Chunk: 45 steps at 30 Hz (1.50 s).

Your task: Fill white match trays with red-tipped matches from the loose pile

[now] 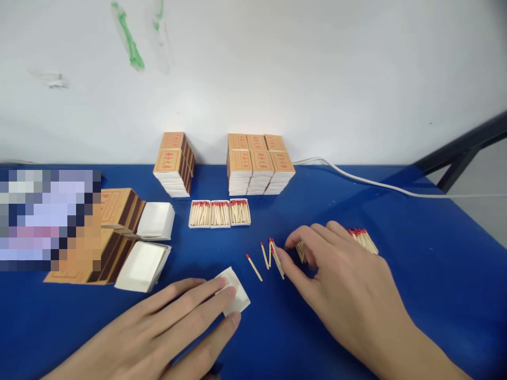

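Red-tipped, pale wooden matches lie loosely beside the right hand.

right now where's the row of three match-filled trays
The row lies left of centre in the head view, on the blue table just in front of the two rear matchbox stacks.

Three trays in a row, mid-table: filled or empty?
Filled: red-headed matches lie packed side by side across all three trays.
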Available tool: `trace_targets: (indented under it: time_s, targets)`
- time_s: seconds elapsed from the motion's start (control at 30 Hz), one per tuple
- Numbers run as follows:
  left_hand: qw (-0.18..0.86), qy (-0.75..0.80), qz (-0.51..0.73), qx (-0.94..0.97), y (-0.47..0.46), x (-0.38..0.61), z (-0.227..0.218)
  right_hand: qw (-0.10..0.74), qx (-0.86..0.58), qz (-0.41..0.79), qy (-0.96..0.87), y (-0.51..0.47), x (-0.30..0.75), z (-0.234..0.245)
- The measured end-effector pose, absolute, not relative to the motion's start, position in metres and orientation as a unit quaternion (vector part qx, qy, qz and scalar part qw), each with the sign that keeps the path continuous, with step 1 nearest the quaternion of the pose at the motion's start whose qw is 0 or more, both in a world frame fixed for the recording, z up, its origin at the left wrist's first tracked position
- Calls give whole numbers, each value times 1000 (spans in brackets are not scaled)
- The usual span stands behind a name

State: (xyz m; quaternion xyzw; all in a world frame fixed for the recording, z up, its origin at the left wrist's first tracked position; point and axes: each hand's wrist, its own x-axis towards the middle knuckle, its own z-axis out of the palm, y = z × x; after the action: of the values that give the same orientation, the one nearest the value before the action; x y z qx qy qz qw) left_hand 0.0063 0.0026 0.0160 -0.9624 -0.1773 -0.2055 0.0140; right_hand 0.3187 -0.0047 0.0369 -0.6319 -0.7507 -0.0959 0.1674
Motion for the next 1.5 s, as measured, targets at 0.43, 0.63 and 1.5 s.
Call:
trace_targets:
  time_s: [0.43,0.63,1.5]
  targets:
    - [27,-178,-211,-961,3,7,17,156,-633,-93,-752,-6,317,34]
    - [16,-178,-202,-963,1,3,15,156,-643,-130,-739,-5,317,34]
    - [14,-174,-205,-963,0,3,13,223,-608,-111,-754,-5,310,29]
